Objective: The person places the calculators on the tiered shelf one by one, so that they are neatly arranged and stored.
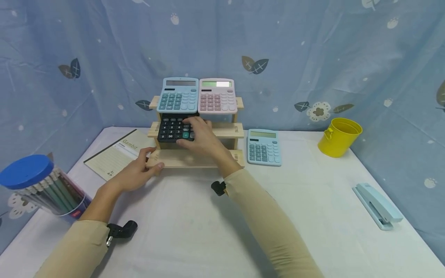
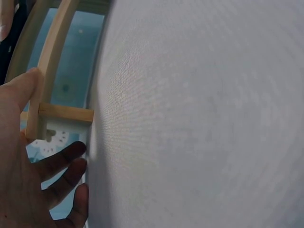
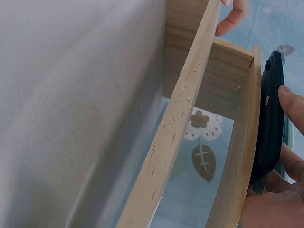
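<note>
Right now my right hand (image 1: 199, 137) lies on the black desk calculator with dark keys (image 1: 174, 127), fingers curled over its right edge and gripping it; the calculator sits tilted on the middle step of the pale three-step wooden rack (image 1: 229, 131). From the right wrist camera the calculator (image 3: 270, 123) shows edge-on against a wooden slat (image 3: 185, 123), with my fingertips (image 3: 290, 102) on its far face.

My left hand (image 1: 137, 172) rests at the rack's lowest step, thumb against the left front corner and fingers loosely bent underneath; whether it truly grips the wood I cannot tell. In the left wrist view the fingers (image 2: 61, 164) lie relaxed beside the slats (image 2: 47, 76), next to the white tablecloth (image 2: 199, 118).

Just above my right hand, on the top step, a light blue calculator (image 1: 178, 95) and a pink calculator (image 1: 217, 95) stand side by side, touching. Right of that hand, just beside the rack, lies a second light blue calculator (image 1: 264, 147). Farther right are a yellow metal bucket (image 1: 338, 138) and a pale blue stapler (image 1: 377, 205). Left of my left hand lie a cream notebook (image 1: 118, 154) and a clear tub of pencils with a blue lid (image 1: 39, 185).
</note>
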`<state>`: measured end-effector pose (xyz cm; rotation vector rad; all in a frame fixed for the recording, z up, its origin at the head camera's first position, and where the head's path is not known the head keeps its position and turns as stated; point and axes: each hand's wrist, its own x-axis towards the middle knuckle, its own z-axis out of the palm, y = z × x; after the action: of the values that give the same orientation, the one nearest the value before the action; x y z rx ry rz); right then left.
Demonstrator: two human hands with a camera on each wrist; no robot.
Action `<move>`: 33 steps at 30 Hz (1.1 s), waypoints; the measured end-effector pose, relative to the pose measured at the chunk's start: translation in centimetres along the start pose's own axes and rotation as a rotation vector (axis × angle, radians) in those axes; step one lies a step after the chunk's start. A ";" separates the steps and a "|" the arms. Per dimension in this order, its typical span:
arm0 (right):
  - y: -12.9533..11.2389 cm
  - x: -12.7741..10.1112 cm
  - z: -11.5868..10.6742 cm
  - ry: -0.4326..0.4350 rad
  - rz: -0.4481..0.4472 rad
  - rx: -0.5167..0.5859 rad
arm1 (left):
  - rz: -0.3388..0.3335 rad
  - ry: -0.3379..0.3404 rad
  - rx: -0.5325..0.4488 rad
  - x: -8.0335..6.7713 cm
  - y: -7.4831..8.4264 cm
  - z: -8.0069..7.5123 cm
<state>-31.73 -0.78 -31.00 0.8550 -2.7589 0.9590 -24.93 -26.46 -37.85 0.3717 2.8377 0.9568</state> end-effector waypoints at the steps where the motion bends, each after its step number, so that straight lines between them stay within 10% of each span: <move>1: -0.1 0.1 0.0 -0.001 0.004 0.001 | -0.003 0.001 -0.001 0.0 0.0 0.0; 33: -0.3 -0.7 -0.1 -0.048 -0.028 -0.034 | 0.000 0.022 0.012 -0.3 0.0 0.0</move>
<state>-31.02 -0.54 -30.96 0.9208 -2.7871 0.8951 -24.67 -26.51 -37.87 0.3652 2.8644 0.9508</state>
